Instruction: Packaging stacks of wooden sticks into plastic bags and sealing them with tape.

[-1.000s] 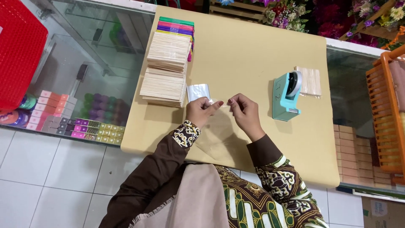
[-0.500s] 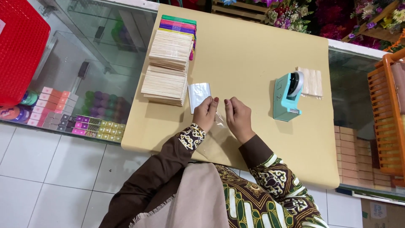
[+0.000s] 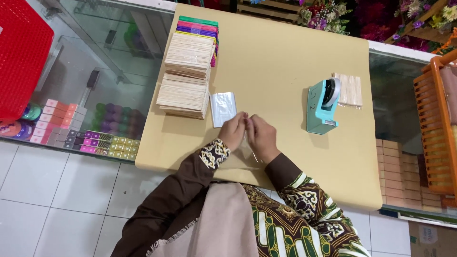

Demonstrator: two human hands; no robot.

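Observation:
My left hand (image 3: 233,131) and my right hand (image 3: 261,138) meet over the near middle of a tan tabletop (image 3: 281,62). Together they pinch a small clear plastic sleeve (image 3: 247,143) that hangs down between them. What is inside the sleeve I cannot make out. Just left of my left hand lies a small pile of clear plastic sleeves (image 3: 223,108). Beyond it stand two stacks of plain wooden sticks (image 3: 186,76), with coloured sticks (image 3: 197,26) behind them.
A teal tape dispenser (image 3: 322,105) stands to the right, with a bundle of wooden sticks (image 3: 348,89) behind it. A glass showcase (image 3: 90,95) with small coloured boxes lies left, a red basket (image 3: 21,52) far left, an orange crate (image 3: 435,128) right.
My two hands have come together, from apart to touching, and now hold the clear sleeve between them. The view has also shifted a little.

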